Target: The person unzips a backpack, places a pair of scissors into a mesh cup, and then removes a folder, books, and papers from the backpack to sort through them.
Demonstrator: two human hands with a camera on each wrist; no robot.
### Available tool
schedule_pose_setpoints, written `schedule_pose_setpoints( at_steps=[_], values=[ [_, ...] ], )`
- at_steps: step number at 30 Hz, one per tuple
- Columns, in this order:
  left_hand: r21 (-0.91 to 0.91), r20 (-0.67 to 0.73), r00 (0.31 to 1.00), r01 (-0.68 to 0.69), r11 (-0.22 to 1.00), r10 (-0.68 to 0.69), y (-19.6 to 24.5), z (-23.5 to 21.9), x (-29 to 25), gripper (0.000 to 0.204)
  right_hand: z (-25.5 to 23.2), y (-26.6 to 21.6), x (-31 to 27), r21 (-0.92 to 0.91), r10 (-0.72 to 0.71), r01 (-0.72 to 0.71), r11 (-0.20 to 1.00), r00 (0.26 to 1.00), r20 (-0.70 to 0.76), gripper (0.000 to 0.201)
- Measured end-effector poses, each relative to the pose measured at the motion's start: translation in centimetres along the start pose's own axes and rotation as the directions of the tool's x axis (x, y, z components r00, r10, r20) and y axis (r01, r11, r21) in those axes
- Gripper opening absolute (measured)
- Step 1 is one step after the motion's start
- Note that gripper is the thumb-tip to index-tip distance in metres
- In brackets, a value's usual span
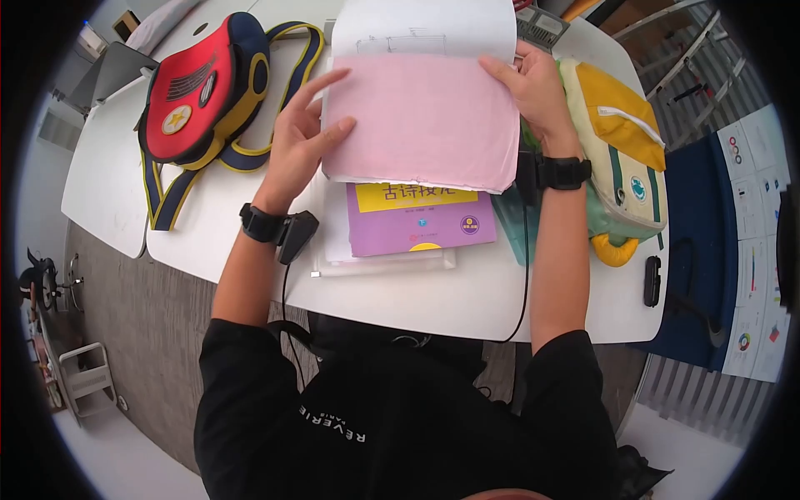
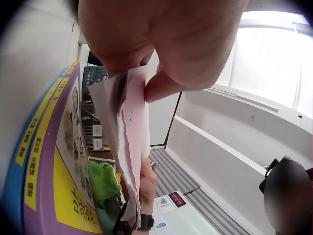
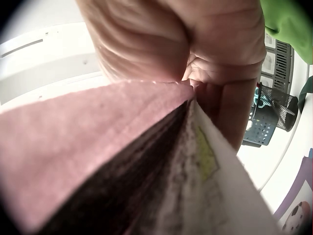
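Observation:
Both hands hold up a worn paper booklet [image 1: 421, 121] with a pink face and ragged edges. A white sheet [image 1: 417, 33] with drawn lines extends beyond its far edge. My left hand [image 1: 300, 137] pinches the booklet's left edge, thumb on the pink side, as the left wrist view shows. At the far right corner my right hand [image 1: 537, 87] grips it, thumb on top and fingers behind. In the right wrist view its layers fan apart, with a yellow-green mark on a white page [image 3: 230, 161]. Below lies a purple book [image 1: 425, 229] with a yellow title panel, partly hidden by the booklet.
A red and navy backpack [image 1: 192, 92] lies on the table at left. To the right is a yellow and cream backpack [image 1: 625, 167], near a black case [image 1: 652, 281]. A clear zip pouch [image 1: 375, 265] sits under the purple book. A mesh holder [image 3: 283, 107] stands farther back.

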State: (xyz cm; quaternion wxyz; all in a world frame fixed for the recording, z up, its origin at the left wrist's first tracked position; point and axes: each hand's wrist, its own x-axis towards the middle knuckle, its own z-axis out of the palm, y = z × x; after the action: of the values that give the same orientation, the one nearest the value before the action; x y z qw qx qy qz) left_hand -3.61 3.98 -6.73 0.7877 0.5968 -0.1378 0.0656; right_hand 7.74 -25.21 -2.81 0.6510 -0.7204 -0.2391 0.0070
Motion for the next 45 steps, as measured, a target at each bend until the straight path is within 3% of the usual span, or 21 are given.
schedule_pose_setpoints(
  at_steps=[2, 9, 14, 15, 16, 18, 19, 21, 22, 23, 24, 26, 30, 32, 36, 38, 40, 42, 43, 44, 45],
  values=[
    [0.356, 0.166, 0.983, -0.132, 0.925, 0.076, -0.4, -0.8, 0.0, 0.065, -0.1, 0.2, -0.2, -0.002, 0.020, -0.020, 1.000, 1.000, 0.018, 0.033],
    [0.153, 0.281, 0.959, -0.013, 0.988, -0.031, 0.0, -1.3, 0.0, 0.075, -0.2, 0.8, 0.2, 0.142, 0.035, -0.032, 0.989, 0.999, -0.020, 0.029],
    [0.137, 0.295, 0.952, 0.047, 0.989, -0.086, 0.3, -1.0, -0.1, 0.074, -1.5, 1.7, 0.7, 0.162, 0.017, -0.010, 0.987, 0.999, -0.045, 0.030],
    [0.105, 0.288, 0.954, 0.061, 0.993, -0.089, 0.4, -1.2, -0.1, 0.073, -2.4, 2.1, 0.9, 0.023, -0.038, 0.039, 0.999, 0.998, -0.048, 0.030],
    [0.245, 0.280, 0.951, 0.063, 0.968, -0.132, 0.6, -1.8, -0.1, 0.072, -2.2, 2.7, 1.4, -0.099, -0.097, 0.093, 0.991, 0.995, -0.036, 0.031],
    [0.326, 0.263, 0.954, 0.055, 0.944, -0.147, 2.0, -1.5, -0.2, 0.069, -2.6, 2.0, 0.8, -0.316, -0.050, 0.013, 0.949, 0.993, -0.110, 0.033],
    [0.335, 0.267, 0.955, 0.037, 0.941, -0.132, 2.0, -1.7, -0.2, 0.065, -3.5, 2.9, 1.5, -0.318, 0.006, -0.055, 0.947, 0.988, -0.152, 0.033],
    [0.348, 0.244, 0.963, 0.024, 0.937, -0.114, 1.8, -1.7, -0.2, 0.059, -4.5, 3.9, 1.4, -0.326, -0.134, 0.112, 0.939, 0.990, -0.048, 0.032],
    [0.362, 0.217, 0.973, -0.005, 0.932, -0.079, 0.8, -2.0, -0.2, 0.052, -6.2, 4.0, 1.9, -0.399, -0.010, 0.033, 0.916, 0.998, 0.060, 0.036],
    [0.312, 0.187, 0.978, 0.035, 0.949, -0.097, 1.3, -1.5, -0.3, 0.046, -5.1, 3.6, 1.8, -0.234, 0.081, -0.104, 0.967, 0.991, -0.108, 0.039],
    [0.157, 0.163, 0.982, 0.068, 0.985, -0.094, 1.0, -1.1, -0.3, 0.045, -4.5, 3.4, 1.5, -0.210, 0.074, -0.090, 0.974, 0.994, -0.084, 0.039],
    [0.129, 0.148, 0.984, 0.078, 0.989, -0.097, 0.8, -1.0, -0.4, 0.044, -3.9, 2.7, 1.2, -0.143, 0.114, -0.118, 0.983, 0.993, -0.033, 0.038],
    [0.160, 0.116, 0.990, 0.059, 0.985, -0.078, -0.1, -1.2, -0.1, 0.043, -2.8, 2.6, 1.2, -0.036, 0.150, -0.151, 0.988, 0.988, -0.036, 0.037],
    [0.150, 0.088, 0.995, 0.038, 0.988, -0.052, -0.5, -1.2, 0.1, 0.044, -3.5, 3.4, 1.5, 0.079, 0.165, -0.168, 0.983, 0.985, 0.045, 0.036],
    [0.097, 0.043, 0.999, -0.014, 0.995, 0.010, -0.2, -0.8, 0.0, 0.044, -4.0, 3.7, 1.6, 0.116, 0.161, -0.169, 0.979, 0.984, 0.075, 0.038],
    [0.196, 0.036, 0.999, 0.029, 0.980, -0.037, 0.5, -1.1, -0.2, 0.046, -3.7, 3.5, 1.6, 0.095, 0.142, -0.150, 0.984, 0.986, 0.086, 0.041],
    [0.275, 0.036, 0.998, 0.030, 0.961, -0.042, 0.5, -1.4, -0.1, 0.046, -3.6, 4.0, 1.8, 0.030, 0.112, -0.114, 0.993, 0.993, 0.046, 0.042],
    [0.304, 0.074, 0.996, 0.019, 0.952, -0.043, 0.6, -1.9, -0.3, 0.046, -3.6, 4.5, 1.5, -0.156, 0.087, -0.098, 0.983, 0.993, -0.076, 0.045],
    [0.232, 0.109, 0.992, 0.039, 0.972, -0.066, 0.2, -2.1, -0.1, 0.049, -3.3, 3.9, 1.4, -0.292, 0.067, -0.115, 0.950, 0.983, -0.170, 0.047],
    [0.192, 0.116, 0.991, 0.038, 0.981, -0.061, 0.0, -2.2, -0.2, 0.054, -1.3, 1.0, 0.6, -0.252, 0.125, -0.159, 0.955, 0.981, -0.148, 0.046],
    [0.116, 0.095, 0.994, 0.038, 0.992, -0.050, -0.4, -2.1, -0.2, 0.061, -2.2, 4.2, 1.2, -0.256, 0.015, -0.092, 0.962, 0.958, -0.288, 0.039]
  ],
)
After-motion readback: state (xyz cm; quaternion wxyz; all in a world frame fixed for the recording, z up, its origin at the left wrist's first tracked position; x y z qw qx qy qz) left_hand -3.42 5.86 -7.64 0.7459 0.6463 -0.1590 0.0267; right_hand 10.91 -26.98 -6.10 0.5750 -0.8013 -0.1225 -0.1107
